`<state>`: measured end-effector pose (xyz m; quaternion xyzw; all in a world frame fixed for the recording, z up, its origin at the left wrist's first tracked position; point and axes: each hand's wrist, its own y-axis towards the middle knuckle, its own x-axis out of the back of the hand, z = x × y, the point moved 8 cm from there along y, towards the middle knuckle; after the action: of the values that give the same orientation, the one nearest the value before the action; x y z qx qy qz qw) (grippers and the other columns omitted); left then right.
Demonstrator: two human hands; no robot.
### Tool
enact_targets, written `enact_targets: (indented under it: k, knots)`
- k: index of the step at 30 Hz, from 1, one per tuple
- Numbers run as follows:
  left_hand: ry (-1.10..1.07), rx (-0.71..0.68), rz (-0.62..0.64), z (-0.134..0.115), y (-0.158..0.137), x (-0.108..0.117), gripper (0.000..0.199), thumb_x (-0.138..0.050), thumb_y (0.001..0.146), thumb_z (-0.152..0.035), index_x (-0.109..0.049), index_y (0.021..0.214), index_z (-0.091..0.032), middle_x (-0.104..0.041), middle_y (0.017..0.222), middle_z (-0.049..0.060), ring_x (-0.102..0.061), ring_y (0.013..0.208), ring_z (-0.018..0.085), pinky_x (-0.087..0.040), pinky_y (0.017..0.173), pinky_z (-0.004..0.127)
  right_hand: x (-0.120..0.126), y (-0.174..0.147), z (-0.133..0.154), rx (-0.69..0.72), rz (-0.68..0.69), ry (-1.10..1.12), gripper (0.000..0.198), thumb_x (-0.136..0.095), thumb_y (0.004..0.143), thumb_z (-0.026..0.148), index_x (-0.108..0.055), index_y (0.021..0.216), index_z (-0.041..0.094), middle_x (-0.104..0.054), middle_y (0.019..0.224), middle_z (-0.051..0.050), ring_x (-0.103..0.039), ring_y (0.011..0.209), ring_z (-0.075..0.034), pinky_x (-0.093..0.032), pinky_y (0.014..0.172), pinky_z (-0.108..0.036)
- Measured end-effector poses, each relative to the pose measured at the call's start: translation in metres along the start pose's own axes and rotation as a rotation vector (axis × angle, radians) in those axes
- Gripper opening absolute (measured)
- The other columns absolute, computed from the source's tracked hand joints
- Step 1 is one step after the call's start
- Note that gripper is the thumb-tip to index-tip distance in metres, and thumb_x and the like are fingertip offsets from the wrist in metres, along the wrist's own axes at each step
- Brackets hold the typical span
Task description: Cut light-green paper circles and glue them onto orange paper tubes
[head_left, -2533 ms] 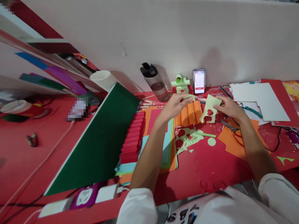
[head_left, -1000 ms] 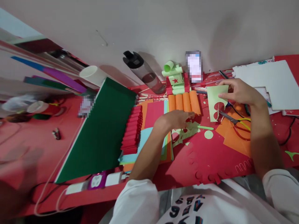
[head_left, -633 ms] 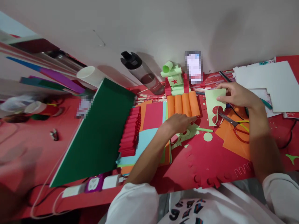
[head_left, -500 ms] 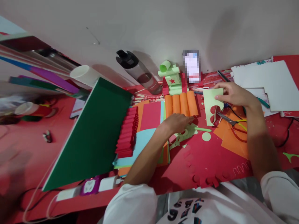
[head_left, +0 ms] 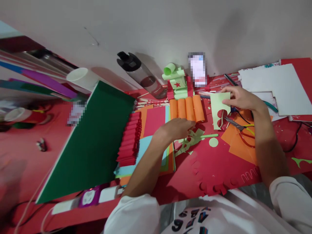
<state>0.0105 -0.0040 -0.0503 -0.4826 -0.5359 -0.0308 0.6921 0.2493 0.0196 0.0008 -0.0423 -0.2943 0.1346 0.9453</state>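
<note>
My right hand [head_left: 237, 97] pinches the upper edge of a light green sheet of paper [head_left: 219, 102], holding it upright; round pieces are cut out of its lower part. Just below that hand lie open scissors [head_left: 240, 126] with yellow and red handles, on orange paper sheets [head_left: 240, 146]. My left hand [head_left: 179, 127] is at the front of the orange paper rolls [head_left: 190, 109], over light green paper scraps [head_left: 195, 138]. Its fingers are bent down and closed; what they hold, if anything, is hidden. Close by are a green pen [head_left: 209, 136] and a light green paper disc [head_left: 214, 142].
A green board [head_left: 85, 146] leans up at the left beside pleated red paper [head_left: 129, 139]. Behind stand a water bottle [head_left: 143, 76], a light green paper model [head_left: 175, 83] and a phone [head_left: 198, 70]. White boards [head_left: 270, 87] lie at the right. Chargers [head_left: 109, 193] line the front edge.
My left hand's outstretched finger has drawn back and bent down toward the scraps. My right hand keeps the light green paper in nearly the same place. The view has shifted slightly.
</note>
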Motion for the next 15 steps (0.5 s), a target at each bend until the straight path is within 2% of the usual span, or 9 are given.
enact_targets:
  k: [4, 9, 15]
  knots:
    - [-0.060, -0.044, -0.066, 0.006, -0.005, 0.008, 0.029, -0.057, 0.102, -0.028, -0.073, 0.125, -0.024, -0.079, 0.111, 0.012, -0.074, 0.100, 0.028, -0.049, 0.082, 0.033, 0.004, 0.001, 0.001, 0.031, -0.036, -0.041, 0.030, -0.078, 0.086, 0.027, -0.066, 0.113, 0.025, -0.059, 0.069, 0.003, -0.051, 0.060, -0.016, -0.040, 0.057, -0.030]
    - [-0.148, -0.191, -0.152, 0.005, -0.007, 0.014, 0.027, -0.053, 0.105, -0.034, -0.076, 0.113, -0.022, -0.076, 0.113, 0.010, -0.073, 0.097, 0.024, -0.048, 0.079, 0.029, 0.012, -0.002, 0.001, 0.058, -0.105, -0.010, 0.025, -0.079, 0.085, 0.031, -0.068, 0.107, 0.026, -0.062, 0.075, 0.001, -0.057, 0.067, -0.018, -0.045, 0.060, -0.032]
    - [-0.296, -0.401, -0.090, -0.011, -0.009, 0.015, 0.031, -0.047, 0.106, -0.032, -0.072, 0.098, -0.016, -0.076, 0.098, 0.009, -0.068, 0.081, 0.019, -0.044, 0.071, 0.028, 0.022, -0.006, 0.006, 0.116, -0.199, 0.126, 0.019, -0.081, 0.083, 0.031, -0.069, 0.097, 0.025, -0.072, 0.087, -0.004, -0.069, 0.081, -0.025, -0.056, 0.067, -0.037]
